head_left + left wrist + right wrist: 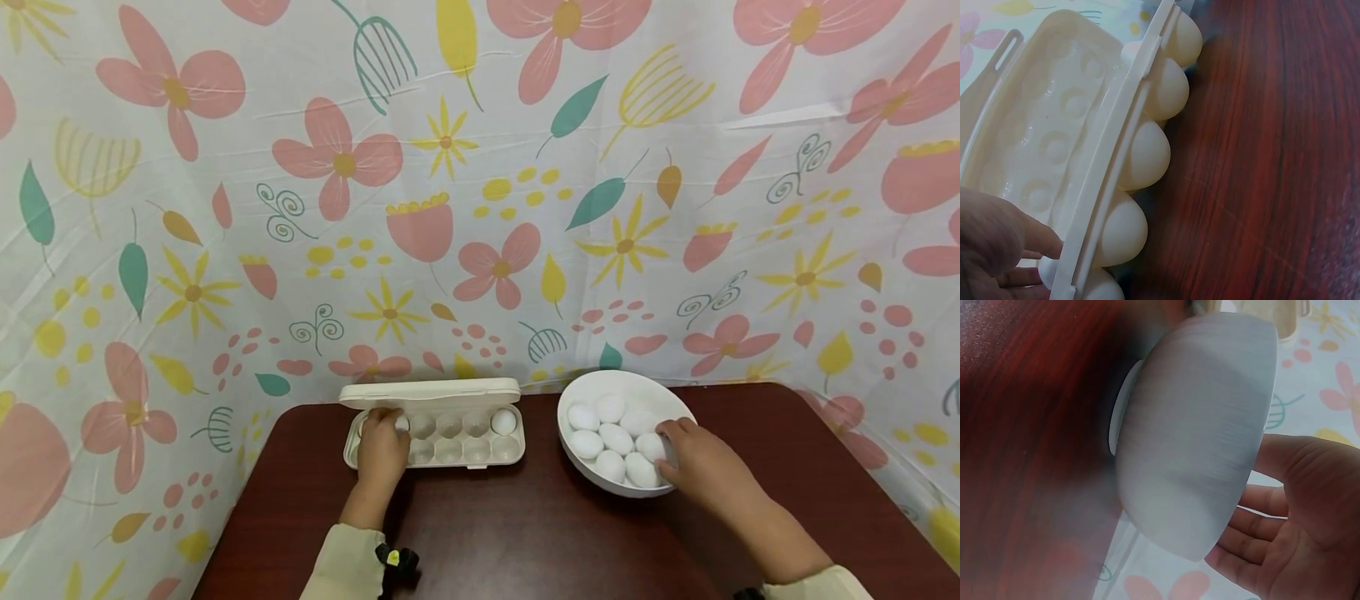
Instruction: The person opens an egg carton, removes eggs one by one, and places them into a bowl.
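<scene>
A cream egg carton (pixel 465 454) lies on the table with its lid (pixel 435 388) raised. A white egg (pixel 503 422) sits in its back right cup. My left hand (pixel 383 446) reaches down into the carton's left end, fingers around a white egg (pixel 1048 270) that is partly hidden by the fingers and carton edge. To the right stands a white bowl (pixel 596 383) with several white eggs (pixel 615 438) in it. My right hand (pixel 708 467) reaches over the bowl's right rim, thumb and fingertips on both sides of an egg (pixel 650 447). In the right wrist view, the bowl wall (pixel 1191 431) hides the fingertips.
Both the carton and the bowl stand near the back edge of a dark red-brown table (pixel 495 533). Behind it hangs a white curtain (pixel 480 183) printed with flowers and leaves. A black band (pixel 397 560) is on the left wrist, over the pale sleeve (pixel 345 562).
</scene>
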`<state>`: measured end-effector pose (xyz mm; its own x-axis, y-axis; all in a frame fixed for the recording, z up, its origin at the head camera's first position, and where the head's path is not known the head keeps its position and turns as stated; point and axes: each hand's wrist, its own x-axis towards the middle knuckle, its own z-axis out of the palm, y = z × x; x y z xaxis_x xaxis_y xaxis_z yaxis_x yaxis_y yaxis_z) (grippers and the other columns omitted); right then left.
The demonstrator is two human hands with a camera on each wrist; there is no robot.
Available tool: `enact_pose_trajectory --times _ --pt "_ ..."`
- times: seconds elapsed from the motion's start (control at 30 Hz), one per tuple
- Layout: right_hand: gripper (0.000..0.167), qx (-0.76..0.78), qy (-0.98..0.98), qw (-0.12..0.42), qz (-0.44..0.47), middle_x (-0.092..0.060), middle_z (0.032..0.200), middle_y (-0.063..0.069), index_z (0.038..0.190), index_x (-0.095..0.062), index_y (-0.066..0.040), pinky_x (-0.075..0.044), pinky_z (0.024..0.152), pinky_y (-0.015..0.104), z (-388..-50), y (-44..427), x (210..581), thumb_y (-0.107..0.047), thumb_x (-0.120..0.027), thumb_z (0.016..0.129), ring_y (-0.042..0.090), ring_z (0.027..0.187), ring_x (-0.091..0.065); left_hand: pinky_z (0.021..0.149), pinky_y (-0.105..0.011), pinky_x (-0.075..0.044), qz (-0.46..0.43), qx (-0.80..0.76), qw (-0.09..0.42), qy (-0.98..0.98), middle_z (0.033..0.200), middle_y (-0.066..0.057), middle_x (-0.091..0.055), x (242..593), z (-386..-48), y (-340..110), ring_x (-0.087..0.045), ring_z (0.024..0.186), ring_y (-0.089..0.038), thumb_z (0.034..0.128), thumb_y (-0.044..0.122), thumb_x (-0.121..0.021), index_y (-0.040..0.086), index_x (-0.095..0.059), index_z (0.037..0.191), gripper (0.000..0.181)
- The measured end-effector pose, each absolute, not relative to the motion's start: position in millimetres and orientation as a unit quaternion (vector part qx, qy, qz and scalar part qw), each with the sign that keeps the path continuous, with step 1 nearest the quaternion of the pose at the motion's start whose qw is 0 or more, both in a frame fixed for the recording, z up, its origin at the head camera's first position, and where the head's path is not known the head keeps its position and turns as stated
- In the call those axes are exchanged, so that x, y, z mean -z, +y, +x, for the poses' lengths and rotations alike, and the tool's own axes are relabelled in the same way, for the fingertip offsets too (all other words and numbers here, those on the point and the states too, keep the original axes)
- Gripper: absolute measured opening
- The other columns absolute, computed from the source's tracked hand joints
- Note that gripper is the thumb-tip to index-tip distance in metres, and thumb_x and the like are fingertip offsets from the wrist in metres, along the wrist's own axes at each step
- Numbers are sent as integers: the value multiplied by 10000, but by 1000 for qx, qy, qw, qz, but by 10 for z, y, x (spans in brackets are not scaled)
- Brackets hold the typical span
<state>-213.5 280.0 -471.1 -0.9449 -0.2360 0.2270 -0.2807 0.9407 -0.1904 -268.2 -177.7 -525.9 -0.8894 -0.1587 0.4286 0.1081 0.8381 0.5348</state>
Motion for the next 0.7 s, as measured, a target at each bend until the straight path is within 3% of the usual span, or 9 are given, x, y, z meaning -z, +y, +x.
enact_pose_trajectory --times 0.2,0.47,0.7 --pt "449 -100 -977 113 150 -633 932 151 1043 -651 52 -553 709 481 -2168 2814 4715 -155 -869 709 270 756 -634 872 -554 -536 11 280 243 -929 1151 -256 -647 5254 -2684 -1772 -615 1054 -464 754 -61 -634 -67 -725 1133 390" --pt "429 -82 -973 130 170 -614 864 92 1067 -664 -31 -516 641 451 -2152 2801 4702 -138 -859 700 238 680 -584 854 -554 -536 13 270 246 -931 1139 -260 -648 5258 -2696 -1769 -609 1028 -472 774 -67 -605 -62 -725 1136 381" --pt "402 -73 -977 116 165 -618 873 101 1060 -667 -30 -520 651 459 -2167 2793 4703 -144 -846 718 242 687 -589 842 -555 -539 16 259 244 -934 1140 -262 -651 5251 -2687 -1766 -605 1015 -482 787 -74 -606 -46 -723 1149 381"
